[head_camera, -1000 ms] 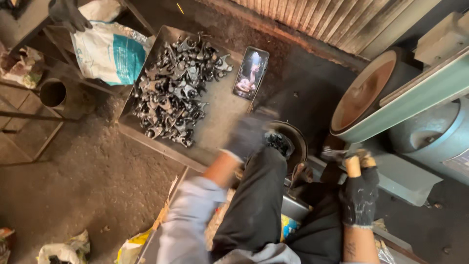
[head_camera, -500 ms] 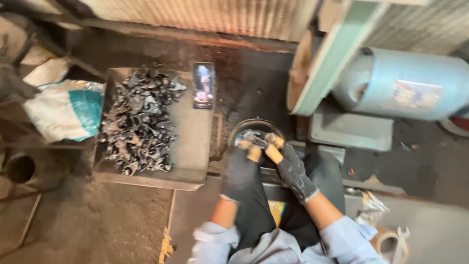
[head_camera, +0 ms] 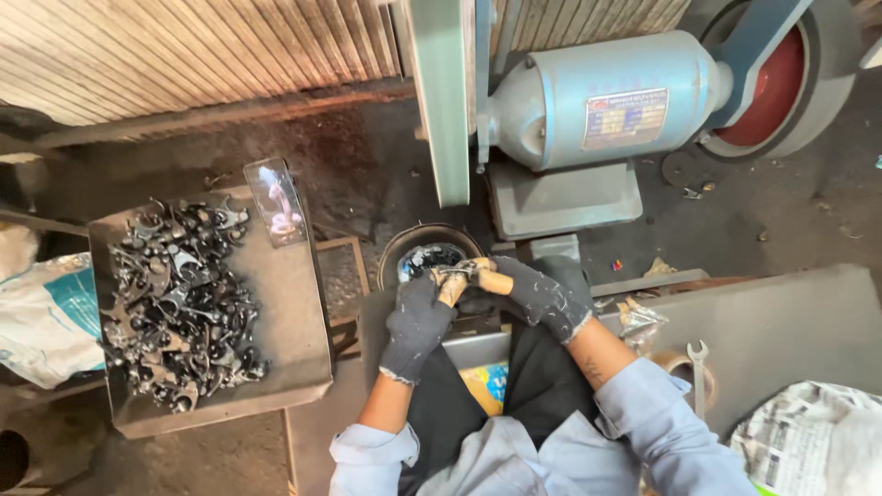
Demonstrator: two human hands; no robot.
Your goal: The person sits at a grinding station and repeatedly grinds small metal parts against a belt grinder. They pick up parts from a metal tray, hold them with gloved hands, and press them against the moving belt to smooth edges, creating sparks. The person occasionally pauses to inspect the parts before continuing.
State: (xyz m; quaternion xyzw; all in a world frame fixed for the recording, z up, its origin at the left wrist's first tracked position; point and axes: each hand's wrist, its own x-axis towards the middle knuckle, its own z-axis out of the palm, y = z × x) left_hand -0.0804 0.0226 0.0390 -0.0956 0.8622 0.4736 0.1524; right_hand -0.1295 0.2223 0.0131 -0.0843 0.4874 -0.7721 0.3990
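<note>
Both of my hands wear dark knit gloves with some bare fingertips showing. My left hand (head_camera: 418, 321) and my right hand (head_camera: 542, 292) meet over a round dark bowl of liquid (head_camera: 411, 254) and together grip a small shiny metal part (head_camera: 462, 270). The part is held just above the bowl's near rim. To my left, a flat metal tray (head_camera: 285, 340) carries a heap of several dark metal parts (head_camera: 179, 303).
A blue motor of a bench grinder (head_camera: 597, 96) with a red wheel (head_camera: 776, 87) stands ahead on the right, beside a green upright belt guard (head_camera: 441, 92). A phone (head_camera: 278, 202) leans at the tray's far corner. A wrench (head_camera: 698, 372) and newspaper (head_camera: 808, 436) lie on the right.
My view has swung left and forward, so the grinder motor now sits ahead. Both hands stay together on the small part over the bowl, as they were half a second ago.
</note>
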